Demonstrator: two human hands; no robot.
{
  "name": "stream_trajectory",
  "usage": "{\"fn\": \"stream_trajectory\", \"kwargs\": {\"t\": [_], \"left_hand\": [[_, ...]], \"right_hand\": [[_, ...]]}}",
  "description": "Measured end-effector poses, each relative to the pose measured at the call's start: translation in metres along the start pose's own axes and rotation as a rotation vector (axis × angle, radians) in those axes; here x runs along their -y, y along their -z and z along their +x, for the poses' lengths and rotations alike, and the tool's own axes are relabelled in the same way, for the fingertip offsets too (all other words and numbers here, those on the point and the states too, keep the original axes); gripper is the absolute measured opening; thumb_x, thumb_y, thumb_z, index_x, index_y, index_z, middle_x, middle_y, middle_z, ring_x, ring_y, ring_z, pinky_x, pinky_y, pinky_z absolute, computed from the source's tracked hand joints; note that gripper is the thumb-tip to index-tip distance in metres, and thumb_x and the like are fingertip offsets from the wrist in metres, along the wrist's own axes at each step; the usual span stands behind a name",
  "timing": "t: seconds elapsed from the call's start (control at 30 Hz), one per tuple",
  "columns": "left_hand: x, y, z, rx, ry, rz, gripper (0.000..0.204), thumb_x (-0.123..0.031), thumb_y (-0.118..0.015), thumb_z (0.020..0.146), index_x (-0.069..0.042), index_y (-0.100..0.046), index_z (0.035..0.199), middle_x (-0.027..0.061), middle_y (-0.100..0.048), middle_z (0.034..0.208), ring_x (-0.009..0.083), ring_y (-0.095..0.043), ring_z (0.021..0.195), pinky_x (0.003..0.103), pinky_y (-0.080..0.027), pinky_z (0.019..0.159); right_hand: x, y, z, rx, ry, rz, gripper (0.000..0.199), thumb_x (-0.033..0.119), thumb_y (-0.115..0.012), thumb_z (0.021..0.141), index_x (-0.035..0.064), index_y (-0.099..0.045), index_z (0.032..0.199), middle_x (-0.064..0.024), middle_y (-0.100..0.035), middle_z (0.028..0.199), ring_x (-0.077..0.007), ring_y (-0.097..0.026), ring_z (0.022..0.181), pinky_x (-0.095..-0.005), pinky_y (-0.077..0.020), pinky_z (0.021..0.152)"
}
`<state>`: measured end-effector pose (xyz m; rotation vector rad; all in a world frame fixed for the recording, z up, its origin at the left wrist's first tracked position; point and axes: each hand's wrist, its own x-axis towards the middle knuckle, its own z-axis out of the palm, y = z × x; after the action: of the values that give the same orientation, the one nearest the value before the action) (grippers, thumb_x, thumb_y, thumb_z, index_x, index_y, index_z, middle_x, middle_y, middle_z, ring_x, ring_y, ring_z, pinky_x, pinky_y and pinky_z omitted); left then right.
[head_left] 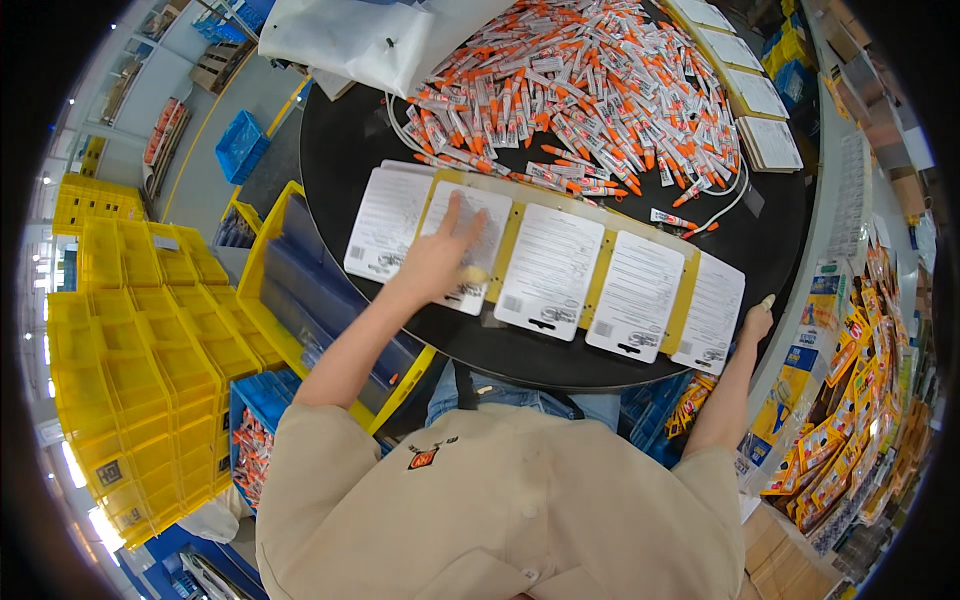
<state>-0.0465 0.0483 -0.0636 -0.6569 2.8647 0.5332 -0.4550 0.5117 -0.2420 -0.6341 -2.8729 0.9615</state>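
While the left hand [443, 258], fingers spread, is over a white printed card [490, 248], orange-capped tubes [590, 95] lie beyond it; right hand [760, 320] at edge of black table [330, 180], grip undeterminable.

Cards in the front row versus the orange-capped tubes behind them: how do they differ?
The white cards are flat and broad; the orange-capped tubes are slim. The cards lie in a row, one partly covered by the left hand; the tubes mostly lie jumbled in a heap. The cards show dark print on white, while the tubes have orange caps. Both are on the black table.
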Motion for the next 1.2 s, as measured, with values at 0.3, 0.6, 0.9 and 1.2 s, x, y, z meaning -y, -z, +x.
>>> {"fn": "stream_trajectory", "kwargs": {"t": [0.3, 0.6, 0.9, 1.2], "left_hand": [[0.108, 0.06, 0.057, -0.032, -0.041, -0.188, 0.064, -0.035, -0.068, 0.08, -0.006, -0.048, 0.134, 0.0207, -0.028, 0.15, 0.0352, -0.052, 0.12, 0.037, -0.045, 0.093], [0.033, 0.076, 0.007, -0.676, -0.233, -0.443, 0.033, -0.021, -0.073, 0.081, 0.003, -0.06, 0.098, 0.0188, -0.057, 0.116, 0.0278, -0.066, 0.077, 0.035, -0.053, 0.07], [-0.038, -0.021, -0.059, 0.242, 0.22, -0.952, 0.025, -0.019, -0.062, 0.089, 0.006, -0.061, 0.096, 0.0141, -0.067, 0.071, 0.0158, -0.067, 0.061, 0.028, -0.052, 0.055], [0.074, 0.014, -0.044, -0.242, 0.502, -0.568, 0.027, -0.019, -0.068, 0.083, 0.003, -0.061, 0.098, 0.0159, -0.066, 0.08, 0.0201, -0.067, 0.067, 0.031, -0.053, 0.063]], "right_hand": [[-0.042, 0.0, -0.271, -0.003, 0.004, 0.273, 0.066, 0.049, -0.036, 0.099, -0.0145, -0.056, 0.105, -0.0337, -0.059, 0.105, -0.0443, -0.056, 0.097, -0.0442, -0.0445, 0.088], [0.03, 0.09, -0.328, 0.594, 0.489, 0.595, 0.026, 0.018, -0.042, 0.099, 0.001, -0.061, 0.094, -0.0045, -0.063, 0.068, -0.0129, -0.06, 0.058, -0.0258, -0.0489, 0.055], [0.027, 0.022, -0.158, 0.014, -0.131, 0.483, 0.063, 0.043, -0.04, 0.098, -0.0041, -0.034, 0.139, -0.0269, -0.045, 0.135, -0.0396, -0.048, 0.119, -0.044, -0.0425, 0.098], [-0.026, -0.009, -0.333, 0.014, -0.046, 0.566, 0.064, 0.039, -0.039, 0.099, -0.0168, -0.035, 0.132, -0.0355, -0.043, 0.132, -0.0417, -0.044, 0.123, -0.0371, -0.0314, 0.105]]}}
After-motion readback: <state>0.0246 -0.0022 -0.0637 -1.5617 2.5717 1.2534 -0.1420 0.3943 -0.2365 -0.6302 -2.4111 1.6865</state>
